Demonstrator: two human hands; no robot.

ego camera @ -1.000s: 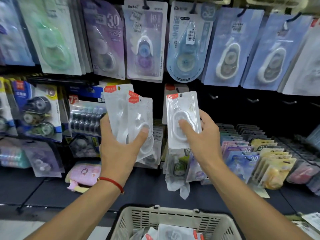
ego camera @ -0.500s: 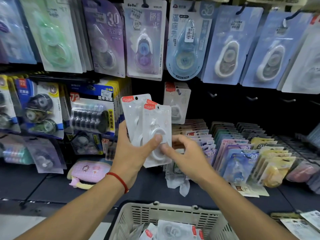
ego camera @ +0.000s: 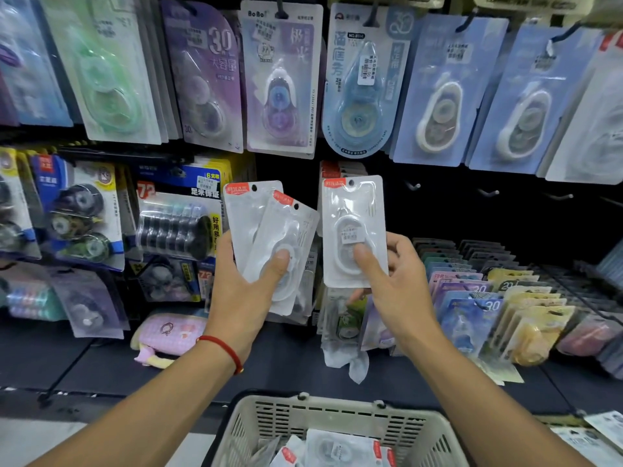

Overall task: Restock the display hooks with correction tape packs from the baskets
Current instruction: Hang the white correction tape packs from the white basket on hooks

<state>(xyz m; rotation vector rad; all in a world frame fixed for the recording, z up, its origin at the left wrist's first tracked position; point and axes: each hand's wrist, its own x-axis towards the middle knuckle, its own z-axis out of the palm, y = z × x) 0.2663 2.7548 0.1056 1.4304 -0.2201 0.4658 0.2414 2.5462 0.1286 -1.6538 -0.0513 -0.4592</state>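
My left hand (ego camera: 249,291) grips two white correction tape packs (ego camera: 269,237) with red corner labels, fanned out, thumb pressed on the front one. My right hand (ego camera: 394,284) holds a single pack (ego camera: 354,224) of the same kind upright, thumb on its blister, just in front of a hook carrying matching packs (ego camera: 332,170). Below, a beige plastic basket (ego camera: 337,419) holds more of these packs (ego camera: 333,448).
Larger blue, purple and green tape packs (ego camera: 279,79) hang on the upper row. Bare hooks (ego camera: 488,192) stick out at the right against the dark panel. Rows of coloured packs (ego camera: 488,298) lean on the shelf at right; boxed tape sets (ego camera: 178,224) hang left.
My right hand took a pack from the stack in my left hand and raised it to the right, toward the hook. An earlier pack now hangs on that hook.
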